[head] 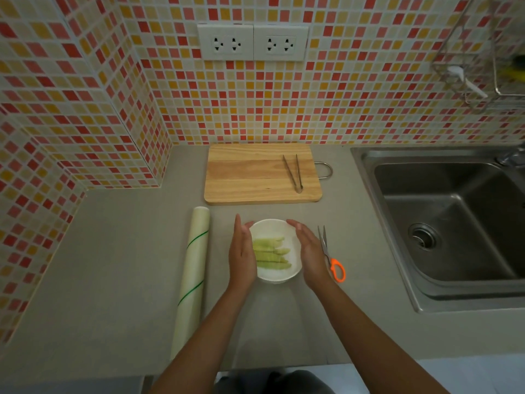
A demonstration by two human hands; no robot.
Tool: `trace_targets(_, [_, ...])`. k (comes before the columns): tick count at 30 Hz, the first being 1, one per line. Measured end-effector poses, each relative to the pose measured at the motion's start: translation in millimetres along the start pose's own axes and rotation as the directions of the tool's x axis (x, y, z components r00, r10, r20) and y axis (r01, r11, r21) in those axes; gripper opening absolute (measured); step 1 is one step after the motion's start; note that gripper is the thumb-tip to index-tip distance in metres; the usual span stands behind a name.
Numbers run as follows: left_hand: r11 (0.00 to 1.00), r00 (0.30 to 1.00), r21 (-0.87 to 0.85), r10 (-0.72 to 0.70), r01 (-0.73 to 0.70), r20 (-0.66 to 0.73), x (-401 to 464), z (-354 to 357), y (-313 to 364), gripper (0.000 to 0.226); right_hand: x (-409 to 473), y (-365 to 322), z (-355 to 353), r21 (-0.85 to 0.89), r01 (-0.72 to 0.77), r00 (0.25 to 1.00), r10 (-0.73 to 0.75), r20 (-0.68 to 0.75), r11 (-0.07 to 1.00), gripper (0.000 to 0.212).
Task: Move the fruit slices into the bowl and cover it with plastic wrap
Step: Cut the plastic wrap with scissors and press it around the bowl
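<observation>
Both hands, left (pixel 241 254) and right (pixel 308 251), press open and flat against the sides of the white bowl (pixel 292 273) holding the green fruit slices (pixel 271 253), likely smoothing film down. Roll of wrap (pixel 193 268) lies left, scissors (pixel 331 255) right, within reach; tongs (pixel 292 173) rest on the bare cutting board (pixel 250 174)

Dim, even light is lying over the whole picture, with no strong beam and no hard shadows. The grey desk (pixel 113 265) is reading dull and flat, darkening toward its near edge and both near corners. The tiled wall (pixel 341 109) is taking the most light around the sockets (pixel 252 42) and is fading toward the picture's sides. The wide lens is bending things: the tile rows are curving and the sink (pixel 443 223) is leaning outward at the right. Soft sheen is showing on the sink's steel, without harsh glare. The wire rack (pixel 468 52) at the top right is looking smeared and soft, while the middle is staying fairly sharp.
</observation>
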State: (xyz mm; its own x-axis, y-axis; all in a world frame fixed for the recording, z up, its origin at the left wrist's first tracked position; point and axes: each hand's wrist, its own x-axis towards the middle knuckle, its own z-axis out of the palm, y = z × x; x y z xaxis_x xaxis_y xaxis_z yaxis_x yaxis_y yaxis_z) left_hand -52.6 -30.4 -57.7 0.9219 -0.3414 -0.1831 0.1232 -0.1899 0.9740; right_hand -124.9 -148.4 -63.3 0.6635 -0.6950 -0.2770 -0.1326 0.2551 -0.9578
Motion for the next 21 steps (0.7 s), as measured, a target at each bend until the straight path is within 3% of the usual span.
trace_targets(9, [0.964, 0.978, -0.171, -0.193, 0.203, 0.076, 31, -8, 3, 0.061, -10, 7, 10, 0.004, -0.016, 0.999, 0.016, -0.033, 1.0, 0.027])
trace_targets(14, [0.991, 0.987, -0.043, -0.121, 0.127, 0.107, 31, -10, 5, 0.055, 0, 8, 5, -0.15, -0.074, 0.997, 0.074, -0.003, 0.986, 0.023])
trace_targets(18, [0.978, 0.976, -0.093, -0.172, 0.185, 0.136, 35, -11, 1, 0.064, 2, 13, 5, -0.117, -0.189, 0.981, 0.194, 0.027, 0.975, 0.043])
trace_targets(21, [0.962, 0.955, -0.099, -0.233, 0.253, 0.182, 40, -13, 1, 0.072, 4, 2, 3, -0.229, -0.189, 0.975, 0.21, 0.07, 0.955, 0.065])
